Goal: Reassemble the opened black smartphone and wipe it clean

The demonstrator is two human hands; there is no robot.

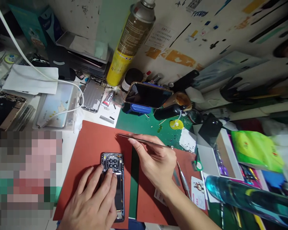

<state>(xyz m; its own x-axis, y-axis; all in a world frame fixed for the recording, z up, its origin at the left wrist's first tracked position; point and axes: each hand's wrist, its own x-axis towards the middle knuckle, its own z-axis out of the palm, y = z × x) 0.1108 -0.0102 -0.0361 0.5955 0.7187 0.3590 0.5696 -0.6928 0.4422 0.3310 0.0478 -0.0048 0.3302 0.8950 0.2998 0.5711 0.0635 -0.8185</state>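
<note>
On a reddish-brown mat lies a smartphone [119, 195] with its back cover off, its round camera cluster [113, 162] showing near the top end. My left hand [93, 198] rests over the phone's left side, fingers stretched out, fingertips touching it just below the cameras; that side is hidden under the hand. Above and to the right, my right hand [158, 163] is closed around slim metal tweezers [146, 141]. Their tips point left, over the mat and apart from the phone.
Right of the right hand lie a metal pen-like tool [184, 180] and a printed card [198, 193]. A blue-green bottle [249, 198] lies further right. Behind stand a propped-up phone [148, 95] and a yellow spray can [129, 44]. A white cable [21, 52] crosses the left side.
</note>
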